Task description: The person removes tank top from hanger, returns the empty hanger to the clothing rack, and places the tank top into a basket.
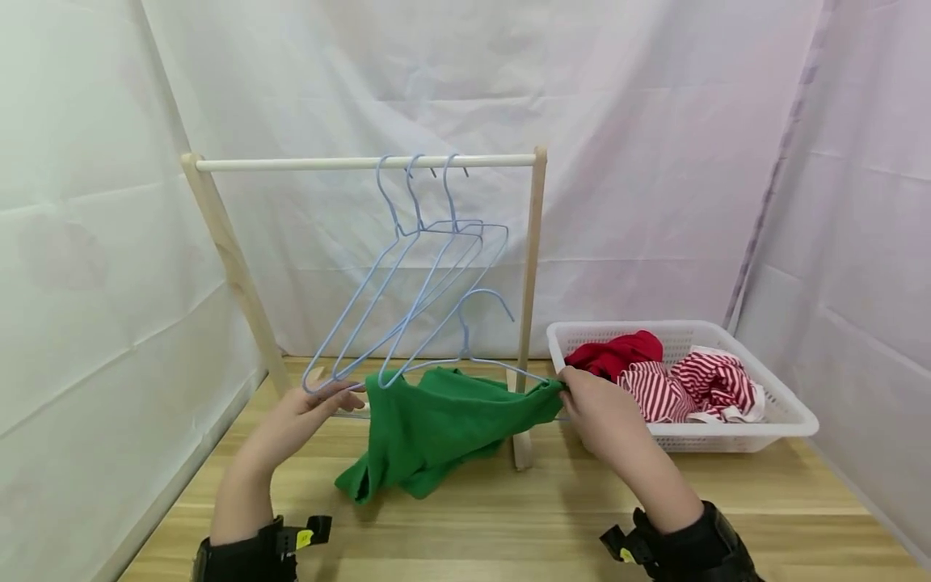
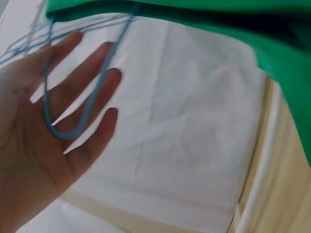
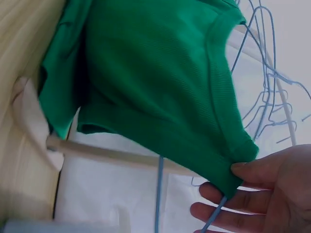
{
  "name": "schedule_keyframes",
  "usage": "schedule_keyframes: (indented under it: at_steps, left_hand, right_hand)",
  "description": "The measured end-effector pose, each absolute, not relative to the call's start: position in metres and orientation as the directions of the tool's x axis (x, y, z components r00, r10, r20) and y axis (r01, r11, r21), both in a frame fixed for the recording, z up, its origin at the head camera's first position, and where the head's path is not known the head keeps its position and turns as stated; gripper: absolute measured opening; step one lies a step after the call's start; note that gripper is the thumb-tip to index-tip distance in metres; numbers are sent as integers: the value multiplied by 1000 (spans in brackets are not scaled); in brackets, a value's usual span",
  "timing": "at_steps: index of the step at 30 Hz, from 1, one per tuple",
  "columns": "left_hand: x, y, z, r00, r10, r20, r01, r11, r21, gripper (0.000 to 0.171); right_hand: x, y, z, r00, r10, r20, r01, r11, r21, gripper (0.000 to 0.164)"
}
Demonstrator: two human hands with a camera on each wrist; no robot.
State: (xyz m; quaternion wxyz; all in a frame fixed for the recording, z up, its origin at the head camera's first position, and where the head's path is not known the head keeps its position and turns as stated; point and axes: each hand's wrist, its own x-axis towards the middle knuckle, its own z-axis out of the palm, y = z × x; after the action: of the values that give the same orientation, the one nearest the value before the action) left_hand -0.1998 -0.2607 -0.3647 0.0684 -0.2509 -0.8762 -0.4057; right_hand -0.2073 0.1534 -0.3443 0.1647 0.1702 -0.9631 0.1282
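A green sleeveless top [image 1: 444, 420] with banded edges hangs over a light blue wire hanger [image 1: 465, 331], whose hook rises above it. In the right wrist view, my right hand [image 3: 272, 194] pinches the top's shoulder between thumb and fingers; hanger wire comes out of the armhole there. My left hand [image 1: 309, 416] is at the other end of the hanger. Its fingers are spread in the left wrist view, and the rounded hanger end [image 2: 73, 135] overlaps the palm. Much of the hanger is hidden inside the cloth.
Several blue hangers [image 1: 416, 234] hang from the rack's white rail [image 1: 305, 164], their lower ends overlapping the left hand and top. At right stands a white basket [image 1: 735, 436] holding red cloth [image 1: 618, 354] and red-and-white striped cloth [image 1: 716, 380]. White curtains surround the wooden table [image 1: 451, 541].
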Motion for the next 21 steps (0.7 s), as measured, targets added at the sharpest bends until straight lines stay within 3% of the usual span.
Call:
schedule_keyframes:
  at_steps: [9,16,21]
  left_hand:
    - [-191,-229,-371,-834,288,471,516,709,481,31]
    - [-190,-204,-375,-672,303,676,580,783,225,39]
    - [-191,-190,-381,-554,318,769,634,760,143,28]
  right_hand:
    - [-203,165,-339,-848,-322,422,-414,898,-146,8]
    - [-200,169,-339,-833,-343,434,-434,892,-128,11]
    - [-193,169,-335,-833,-349,429,-433,894,-113,13]
